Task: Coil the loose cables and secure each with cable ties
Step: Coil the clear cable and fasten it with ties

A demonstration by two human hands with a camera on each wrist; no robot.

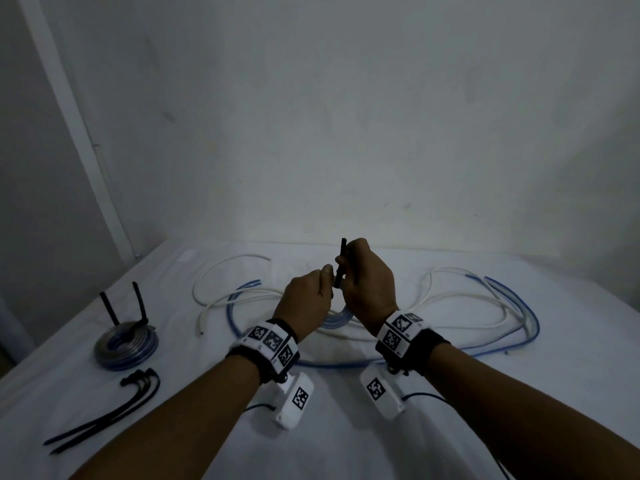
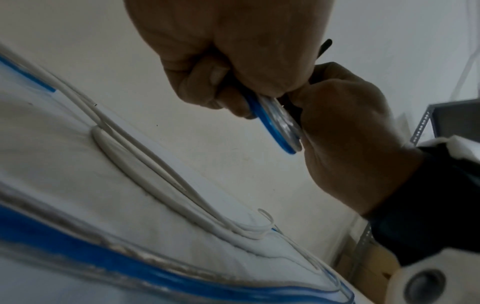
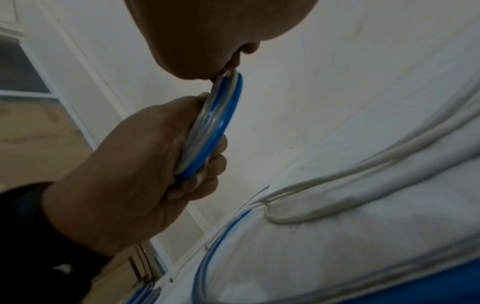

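Both hands raised above table (image 1: 450, 427), close together. Left hand (image 1: 306, 303) curled round small blue coil (image 2: 275, 123), fingers wrapped over its edge. Right hand (image 1: 369, 285) pinching black tie (image 1: 340, 268), upright, just above coil, between two hands. Loose white cable (image 1: 450, 299) and blue cable (image 1: 526, 320) lying on table beneath. Finished coil (image 1: 126, 344) far left, spare ties (image 1: 104, 417) near it.

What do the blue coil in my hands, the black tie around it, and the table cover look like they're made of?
Blue coil: likely flexible plastic tubing, glossy and partly see-through, with a blue stripe. Black tie: probably matte plastic, a thin strip standing stiffly upright between both hands. Table cover: apparently white cloth, matte, with soft wrinkles.
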